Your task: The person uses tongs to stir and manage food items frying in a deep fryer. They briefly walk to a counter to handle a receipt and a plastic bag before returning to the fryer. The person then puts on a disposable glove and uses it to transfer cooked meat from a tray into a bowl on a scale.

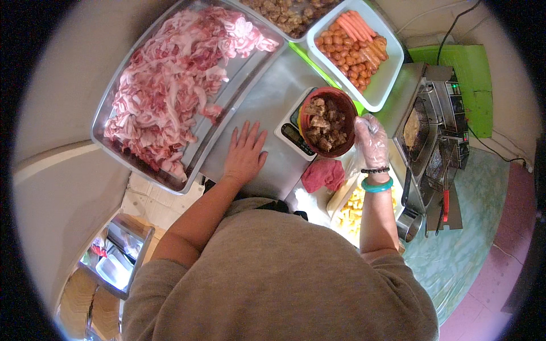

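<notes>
My left hand (245, 155) is bare and lies flat on the metal worktop (273, 102), fingers spread. In a clear plastic glove, my right hand (372, 138) is at the right rim of a reddish-brown bowl (353, 128); its fingers are bunched, and I cannot tell whether they grip the rim. Browned meat chunks (324, 123) lie in the bowl, which rests on a white digital kitchen scale (298, 143). Just below the scale is a crumpled red cloth (323, 174). Left of the scale, a large metal tray (239, 100) holds raw sliced meat (170, 85).
A white tub (386, 91) of sausages stands at the upper right, beside a tray of brown meat pieces (290, 17). Double deep fryers (431, 123) with baskets stand at the right. Yellow chunks (352, 209) fill a container under my right forearm, near a metal pot (409, 226).
</notes>
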Action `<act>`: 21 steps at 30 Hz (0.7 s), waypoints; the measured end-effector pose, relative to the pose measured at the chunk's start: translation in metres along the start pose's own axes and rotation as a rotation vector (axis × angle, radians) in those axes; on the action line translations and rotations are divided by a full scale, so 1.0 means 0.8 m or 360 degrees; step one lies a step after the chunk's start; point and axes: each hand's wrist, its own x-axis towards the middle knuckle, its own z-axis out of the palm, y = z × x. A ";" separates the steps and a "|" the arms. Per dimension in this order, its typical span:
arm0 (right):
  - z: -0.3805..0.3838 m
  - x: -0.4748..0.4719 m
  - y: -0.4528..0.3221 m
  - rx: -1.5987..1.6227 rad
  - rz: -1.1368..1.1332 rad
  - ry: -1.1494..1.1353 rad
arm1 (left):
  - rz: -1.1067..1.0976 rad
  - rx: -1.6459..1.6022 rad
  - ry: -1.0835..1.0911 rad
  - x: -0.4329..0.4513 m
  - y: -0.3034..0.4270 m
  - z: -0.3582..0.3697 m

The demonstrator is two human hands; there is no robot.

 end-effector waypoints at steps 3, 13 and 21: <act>-0.001 0.010 -0.009 -0.0058 0.0027 -0.0132 | 0.0000 0.0019 -0.0015 0.000 0.000 0.000; 0.035 0.148 -0.114 0.0422 -0.0356 -0.0154 | 0.0030 0.0056 0.0018 0.001 0.000 0.004; 0.039 0.113 -0.107 -0.1128 -0.0686 -0.0128 | 0.0000 -0.0004 0.0022 -0.002 -0.002 0.005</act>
